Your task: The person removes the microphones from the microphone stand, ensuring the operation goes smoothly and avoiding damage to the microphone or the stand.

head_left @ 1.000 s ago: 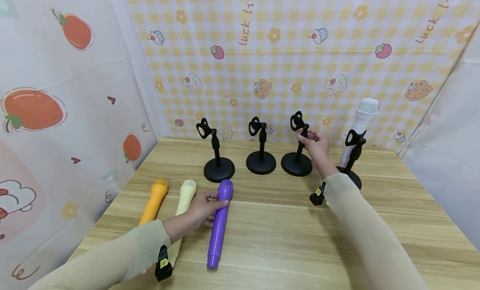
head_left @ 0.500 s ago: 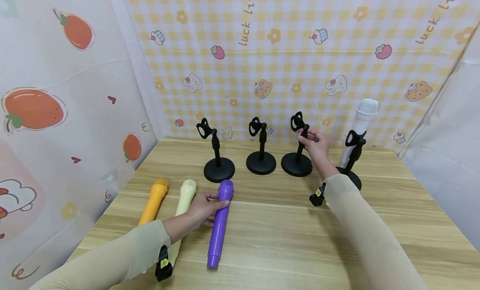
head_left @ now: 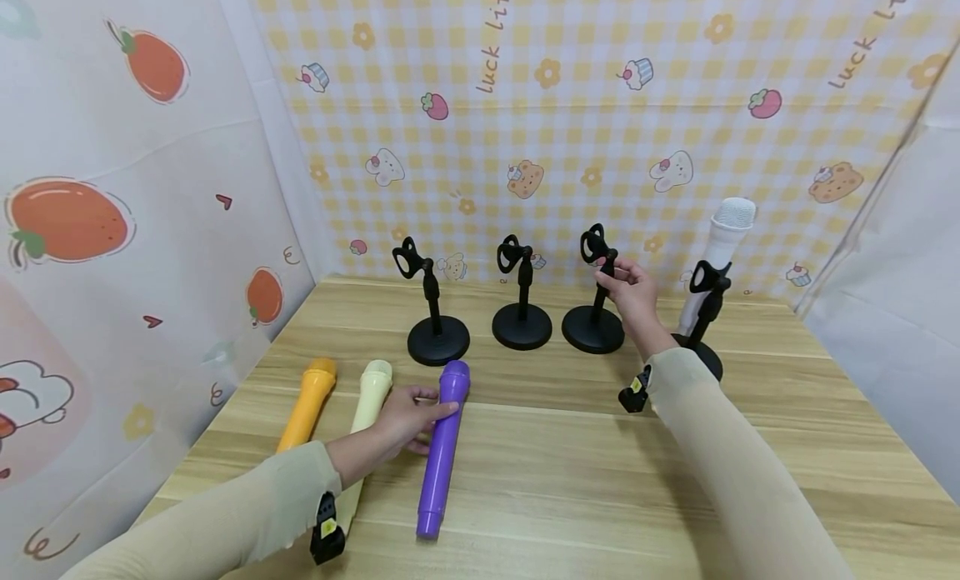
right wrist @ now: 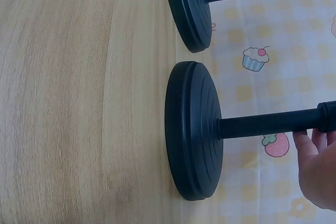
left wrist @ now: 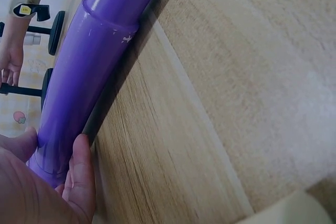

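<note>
Lying lengthwise, purple microphone, head away, left hand gripping

From our head we look down across the light wooden table. Our left wrist view sits close against the purple plastic toy microphone, our right beside the black round-based stand; the head view shares both.

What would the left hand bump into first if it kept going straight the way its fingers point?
Probably nothing new: the left hand already grips the purple toy microphone, so that lies first in line. Past it only bare wooden table shows, though depth is hard to judge.
</note>
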Demonstrator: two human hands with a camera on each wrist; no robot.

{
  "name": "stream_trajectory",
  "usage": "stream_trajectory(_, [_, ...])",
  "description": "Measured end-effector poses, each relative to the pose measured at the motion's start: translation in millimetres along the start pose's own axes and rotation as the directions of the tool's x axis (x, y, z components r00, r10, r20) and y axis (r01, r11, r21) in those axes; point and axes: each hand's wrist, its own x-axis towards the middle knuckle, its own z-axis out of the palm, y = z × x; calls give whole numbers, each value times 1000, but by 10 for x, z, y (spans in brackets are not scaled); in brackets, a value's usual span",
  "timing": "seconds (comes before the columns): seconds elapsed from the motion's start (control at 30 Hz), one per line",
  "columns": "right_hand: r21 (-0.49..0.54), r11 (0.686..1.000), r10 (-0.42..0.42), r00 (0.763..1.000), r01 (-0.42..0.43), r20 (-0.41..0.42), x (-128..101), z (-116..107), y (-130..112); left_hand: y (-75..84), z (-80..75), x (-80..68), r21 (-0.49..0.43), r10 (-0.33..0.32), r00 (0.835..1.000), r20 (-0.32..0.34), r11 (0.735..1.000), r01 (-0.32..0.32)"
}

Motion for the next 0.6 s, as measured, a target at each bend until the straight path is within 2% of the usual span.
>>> stream_trajectory(0.6, [-1, 1000, 14, 1000, -14, 1, -15, 2, -27, 2, -12, -16, -18, -1, 1000, -11, 1000, 0])
